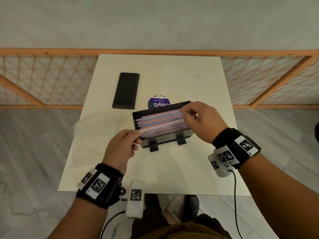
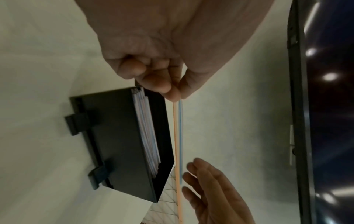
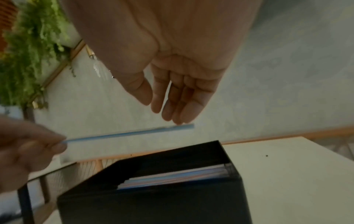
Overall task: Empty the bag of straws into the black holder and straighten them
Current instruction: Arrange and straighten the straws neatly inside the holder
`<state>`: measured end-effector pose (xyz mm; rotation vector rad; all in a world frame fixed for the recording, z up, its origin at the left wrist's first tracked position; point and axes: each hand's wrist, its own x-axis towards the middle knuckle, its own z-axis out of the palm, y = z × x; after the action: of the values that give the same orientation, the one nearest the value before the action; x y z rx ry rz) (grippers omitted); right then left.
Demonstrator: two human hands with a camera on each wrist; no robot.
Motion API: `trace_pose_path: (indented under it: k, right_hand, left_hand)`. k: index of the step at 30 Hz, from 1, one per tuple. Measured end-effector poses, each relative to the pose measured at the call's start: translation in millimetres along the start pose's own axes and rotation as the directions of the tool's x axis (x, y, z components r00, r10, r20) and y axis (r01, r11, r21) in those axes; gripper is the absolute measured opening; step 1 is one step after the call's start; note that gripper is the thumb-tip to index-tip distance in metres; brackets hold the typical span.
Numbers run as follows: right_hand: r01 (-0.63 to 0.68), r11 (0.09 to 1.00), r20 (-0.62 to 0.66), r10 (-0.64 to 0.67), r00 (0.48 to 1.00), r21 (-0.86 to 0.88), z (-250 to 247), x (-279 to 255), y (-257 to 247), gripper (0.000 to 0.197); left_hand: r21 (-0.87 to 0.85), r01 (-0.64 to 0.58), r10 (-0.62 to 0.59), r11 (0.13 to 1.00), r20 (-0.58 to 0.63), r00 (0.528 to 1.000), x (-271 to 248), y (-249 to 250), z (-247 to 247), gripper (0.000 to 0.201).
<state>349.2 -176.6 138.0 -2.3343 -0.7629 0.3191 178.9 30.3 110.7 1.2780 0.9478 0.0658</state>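
Now the left hand pinches two loose straws over the black holder, right hand relaxed, steadying their far ends

We see a white table on a gray floor that looks like wood boards. Behind the table runs a low orange wooden fence with a criss-cross net in it. Past the fence stands a pale gray wall. In the right wrist view, green leafy plants hang near that wall. The light is soft and dim.
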Motion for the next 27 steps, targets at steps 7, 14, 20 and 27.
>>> trace_pose_path:
  k: [7,14,20,27]
  right_hand:
    - [0.069,0.938,0.334,0.052,0.941,-0.341,17,36,-5,0.028]
    - [0.147,0.873,0.415,0.069,0.907,-0.466,36,51,-1,0.035]
    - [0.14,0.828,0.469,0.161,0.868,-0.543,39,54,0,0.028]
    - [0.119,0.835,0.433,0.153,0.888,-0.538,37,52,-8,0.033]
  left_hand:
    - [0.501,-0.186,0.204,0.845,0.018,0.979,50,13,37,0.024]
    - [0.703,-0.211,0.383,0.679,-0.094,0.919,59,4,19,0.035]
    - [0.688,-0.197,0.323,0.698,-0.058,0.944,62,5,16,0.042]
    - [0.687,-0.225,0.318,0.691,-0.009,0.948,64,4,21,0.04]
